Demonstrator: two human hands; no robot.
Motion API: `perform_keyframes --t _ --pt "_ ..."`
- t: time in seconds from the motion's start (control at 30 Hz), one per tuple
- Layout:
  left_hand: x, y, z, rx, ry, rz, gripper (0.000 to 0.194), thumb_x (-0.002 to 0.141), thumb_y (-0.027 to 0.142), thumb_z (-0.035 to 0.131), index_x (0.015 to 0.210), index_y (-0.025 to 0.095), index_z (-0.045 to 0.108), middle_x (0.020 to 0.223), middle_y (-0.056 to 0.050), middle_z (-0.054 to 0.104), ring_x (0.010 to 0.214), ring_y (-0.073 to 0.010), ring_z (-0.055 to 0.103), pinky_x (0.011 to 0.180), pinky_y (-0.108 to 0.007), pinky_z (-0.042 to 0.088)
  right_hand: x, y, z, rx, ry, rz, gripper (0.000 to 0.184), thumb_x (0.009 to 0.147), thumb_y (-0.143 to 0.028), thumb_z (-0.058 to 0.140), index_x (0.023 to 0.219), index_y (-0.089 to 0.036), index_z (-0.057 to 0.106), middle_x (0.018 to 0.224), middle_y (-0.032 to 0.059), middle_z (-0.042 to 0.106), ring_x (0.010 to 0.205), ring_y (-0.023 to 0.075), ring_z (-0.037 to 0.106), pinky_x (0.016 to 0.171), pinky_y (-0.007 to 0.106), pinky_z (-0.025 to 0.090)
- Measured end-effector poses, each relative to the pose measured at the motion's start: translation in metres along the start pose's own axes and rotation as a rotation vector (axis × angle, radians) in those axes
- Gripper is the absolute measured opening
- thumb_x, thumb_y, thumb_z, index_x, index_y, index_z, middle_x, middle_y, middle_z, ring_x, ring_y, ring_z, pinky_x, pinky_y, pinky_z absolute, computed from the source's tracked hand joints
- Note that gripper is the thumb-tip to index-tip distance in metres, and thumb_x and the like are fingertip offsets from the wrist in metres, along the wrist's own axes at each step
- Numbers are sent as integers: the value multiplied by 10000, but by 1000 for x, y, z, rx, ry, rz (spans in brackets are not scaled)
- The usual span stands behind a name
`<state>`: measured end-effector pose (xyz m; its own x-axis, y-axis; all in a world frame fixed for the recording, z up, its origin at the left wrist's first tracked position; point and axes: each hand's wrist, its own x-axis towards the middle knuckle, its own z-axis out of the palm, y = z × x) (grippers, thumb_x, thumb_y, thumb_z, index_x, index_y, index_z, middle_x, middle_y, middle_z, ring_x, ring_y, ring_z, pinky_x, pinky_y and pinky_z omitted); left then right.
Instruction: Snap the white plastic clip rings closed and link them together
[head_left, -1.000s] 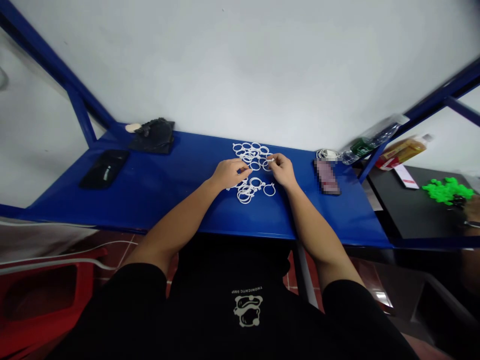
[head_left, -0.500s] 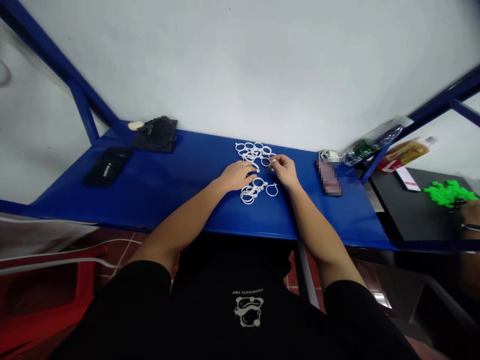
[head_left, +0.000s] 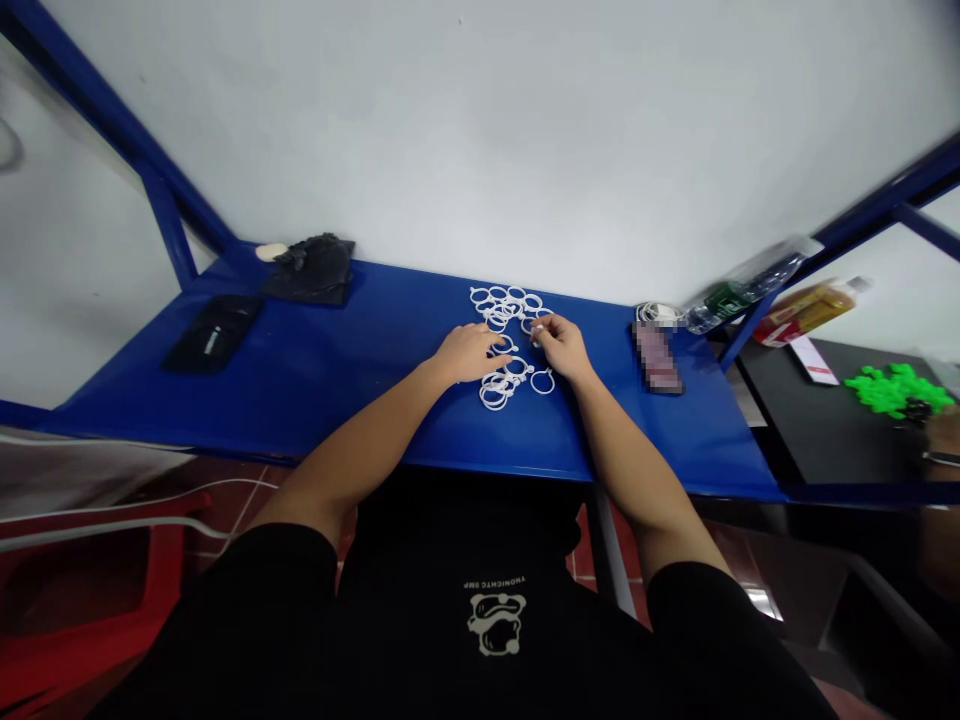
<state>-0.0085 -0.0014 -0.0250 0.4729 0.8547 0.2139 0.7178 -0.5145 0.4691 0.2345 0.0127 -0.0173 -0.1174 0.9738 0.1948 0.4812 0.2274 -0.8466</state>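
Observation:
A loose heap of white plastic rings (head_left: 506, 300) lies in the middle of the blue table (head_left: 337, 390), near the wall. My left hand (head_left: 469, 352) rests on the near part of the heap with its fingers curled over the rings. My right hand (head_left: 561, 345) sits at the right side of the heap, its fingertips pinched on a white ring. Several more rings (head_left: 499, 388) lie just in front of both hands.
A phone (head_left: 655, 355) lies right of my right hand, with a coiled white cable (head_left: 654, 312) and a plastic bottle (head_left: 739, 281) behind it. A black pouch (head_left: 212, 333) and black cloth (head_left: 311, 268) sit at the left. Green parts (head_left: 892, 385) lie on a black table at right.
My right hand has drawn slightly back toward me with its pinched ring. My left hand has shifted a little over the near rings.

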Motion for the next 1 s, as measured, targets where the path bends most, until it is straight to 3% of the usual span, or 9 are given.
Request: perform_keyframes --t 0.17,0.33,0.63,0.8,0.9,1.0 --pt "0 -6 1 3 101 -10 265 954 498 762 967 239 817 1050 -109 716 1003 -287 670 959 -460 556 0 -4 -1 -28 18 0 300 906 -432 564 1020 -209 729 861 34 778 761 202 662 769 337 514" --pt "-2 -4 -3 91 89 -18 254 936 449 799 859 209 770 1119 -121 703 1012 -294 652 942 -453 541 -1 -6 -2 -22 48 -11 259 879 -371 559 958 -201 737 841 37 776 725 193 639 728 325 497" --pt "-5 -3 -2 140 105 26 81 946 312 759 927 235 775 1110 -91 740 1051 -294 618 972 -447 491 -1 -7 -4 15 49 15 263 862 -352 551 938 -205 756 840 40 768 719 194 634 706 319 515" --pt "-4 -1 -7 82 146 -13 161 1004 289 691 891 219 782 1254 -111 722 1117 -317 630 1011 -500 491 1 -4 -7 -6 82 -7 270 821 -304 517 827 -204 768 817 50 766 804 230 699 811 364 557" --pt "-3 1 -11 31 242 -17 157 1019 271 673 923 202 778 1347 -127 686 1175 -322 628 1043 -505 503 1 -1 -7 27 90 -5 310 821 -313 513 885 -198 794 868 58 782 823 236 710 819 375 566" --pt "-2 2 -15 -65 380 -31 144 1030 259 660 942 199 756 1258 -120 712 1137 -282 657 1031 -457 533 2 1 -6 28 76 -16 348 839 -325 506 957 -200 809 924 64 793 848 240 714 815 377 574"
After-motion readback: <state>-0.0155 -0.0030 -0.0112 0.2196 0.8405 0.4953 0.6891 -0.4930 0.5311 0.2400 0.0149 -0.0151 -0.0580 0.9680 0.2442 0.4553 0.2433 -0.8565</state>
